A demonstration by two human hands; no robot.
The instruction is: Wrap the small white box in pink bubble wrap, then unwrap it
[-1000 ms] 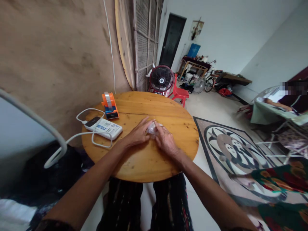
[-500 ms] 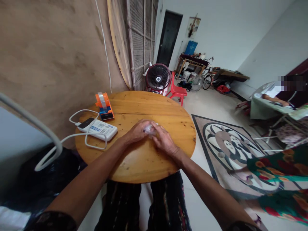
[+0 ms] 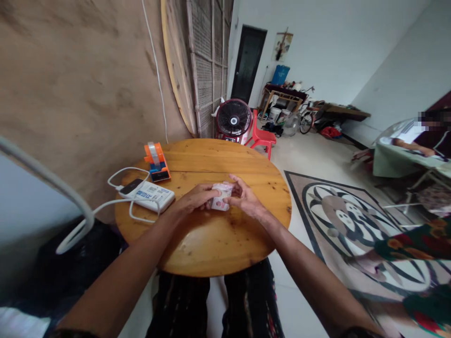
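Both hands, left hand (image 3: 192, 199) and right hand (image 3: 243, 197), pinched a small pink-and-white packet (image 3: 221, 196) above the round table (image 3: 218, 234), its wrapper seemingly unopened.

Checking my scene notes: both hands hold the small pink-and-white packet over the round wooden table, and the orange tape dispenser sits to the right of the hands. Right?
Not quite. In the head view the orange tape dispenser sits to the left of the hands, near the wall, behind the white power bank. The rest holds: left hand and right hand both hold the small pink-and-white packet over the round wooden table.
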